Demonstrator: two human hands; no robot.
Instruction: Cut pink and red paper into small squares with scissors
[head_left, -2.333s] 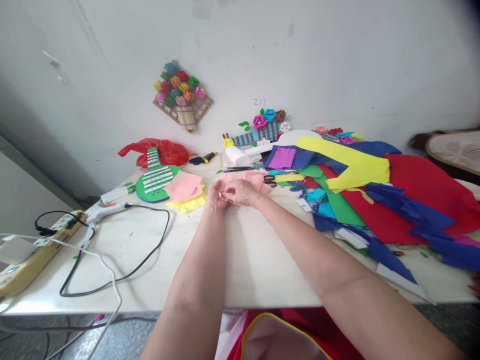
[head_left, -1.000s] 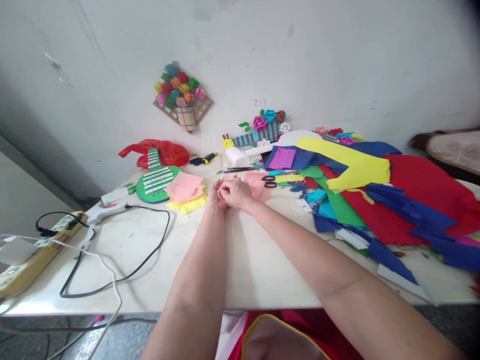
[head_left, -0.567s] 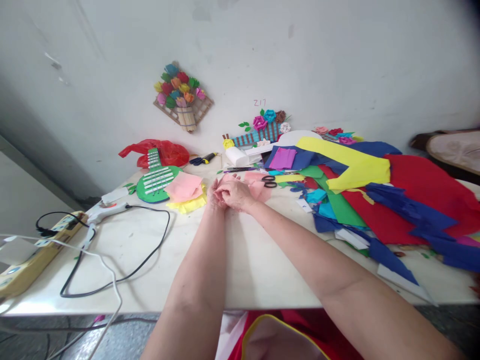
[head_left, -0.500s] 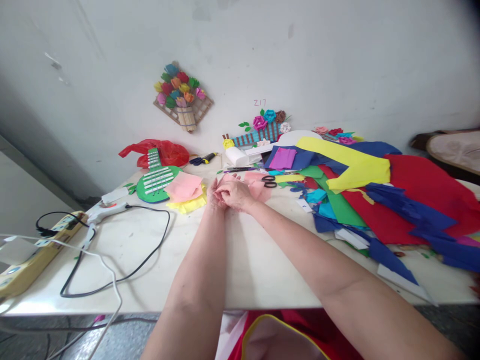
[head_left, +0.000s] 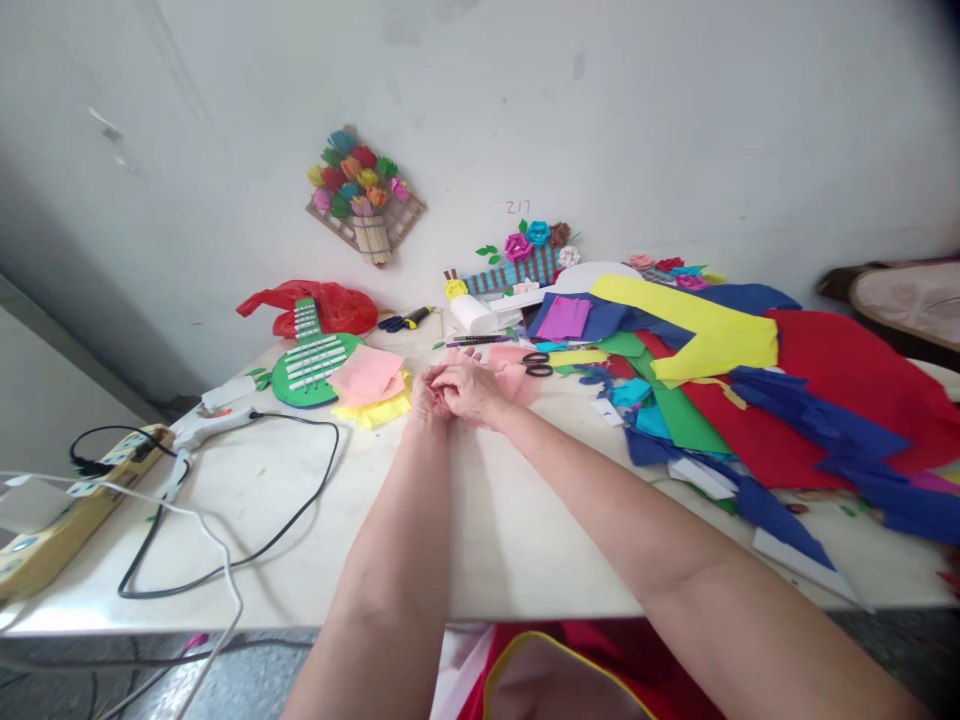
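Above the middle of the table my two hands meet. My left hand (head_left: 427, 393) is turned palm up, its fingers stretched out beyond the other hand. Across that palm lies my right hand (head_left: 474, 393), fingers bent and pressed together; what they hold, if anything, is hidden. Pink crepe paper (head_left: 519, 378) lies just behind and to the right, partly covered by my right hand. Black-handled scissors (head_left: 538, 364) rest at its right edge. Left of my hands, a pink sheet (head_left: 369, 374) overlaps yellow crepe paper (head_left: 379, 408).
A green paper guitar (head_left: 311, 375) and red plastic bag (head_left: 337, 306) stand left. A glue gun (head_left: 214, 426) and power strip (head_left: 90, 505) trail cords nearby. Coloured sheets, including a red one (head_left: 847, 390), pile up right. Pliers (head_left: 409, 319) and pens (head_left: 480, 340) lie behind.
My right fingers have shifted slightly over the left palm, and more of the left fingertips shows beyond them. The things on the table stay in place.
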